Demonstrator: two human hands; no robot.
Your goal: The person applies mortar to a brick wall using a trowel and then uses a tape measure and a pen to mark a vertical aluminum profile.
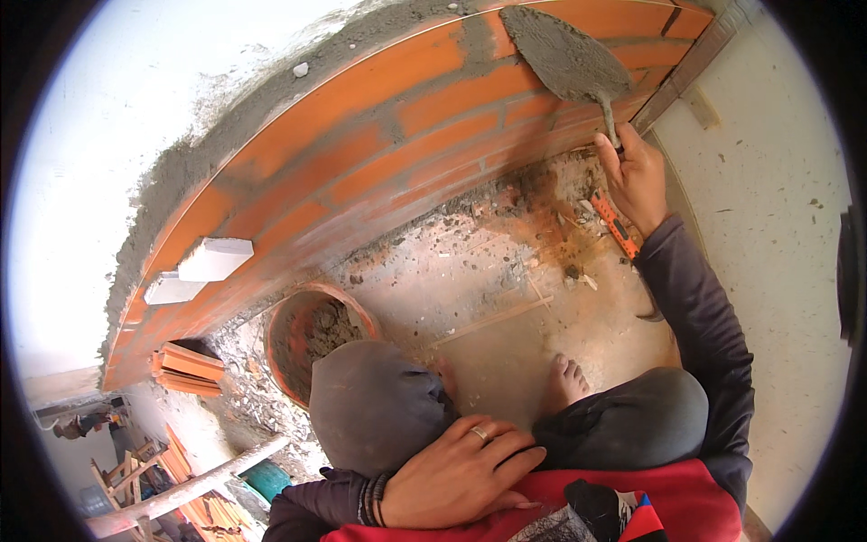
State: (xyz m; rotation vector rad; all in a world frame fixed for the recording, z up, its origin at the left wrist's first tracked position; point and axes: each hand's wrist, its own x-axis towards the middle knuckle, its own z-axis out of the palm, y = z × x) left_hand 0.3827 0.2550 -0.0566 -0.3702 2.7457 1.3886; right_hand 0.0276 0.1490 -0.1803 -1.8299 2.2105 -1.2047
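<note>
At the upper right, my right hand grips the handle of a trowel whose blade, coated in grey mortar, lies against the upper courses of an orange brick wall. My left hand rests low in front of my body by my lap, holding nothing visible, its fingers loosely curved and apart. A string runs along the wall's top edge beside a band of mortar. A round bucket with mortar inside stands on the floor just beyond my left knee.
An orange level lies near the wall's foot. Two white blocks are at the wall's left part. Orange bricks, a pole and piled wood are lower left. A white wall bounds the right. Rubble lies along the floor.
</note>
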